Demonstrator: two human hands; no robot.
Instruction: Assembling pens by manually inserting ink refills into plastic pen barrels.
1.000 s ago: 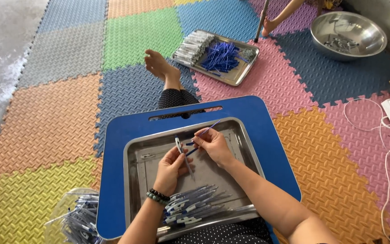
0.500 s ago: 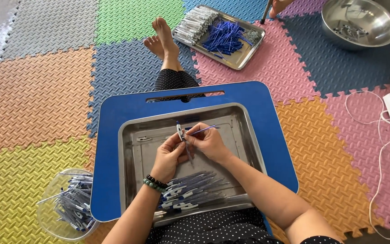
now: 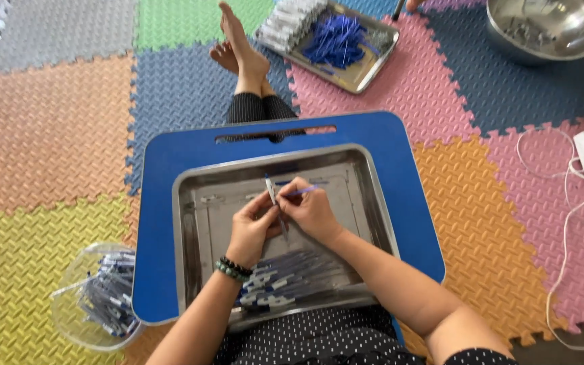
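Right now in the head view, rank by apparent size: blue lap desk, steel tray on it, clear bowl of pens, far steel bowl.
1. blue lap desk
2. steel tray
3 and 4. clear bowl and far steel bowl: alike, both cropped or farther, unranked.

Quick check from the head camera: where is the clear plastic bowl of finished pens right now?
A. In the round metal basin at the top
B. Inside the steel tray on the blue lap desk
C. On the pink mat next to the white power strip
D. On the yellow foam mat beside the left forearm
D: the clear plastic bowl of pens sits on the yellow foam mat, left of the blue lap desk, outside the rectangular steel tray.
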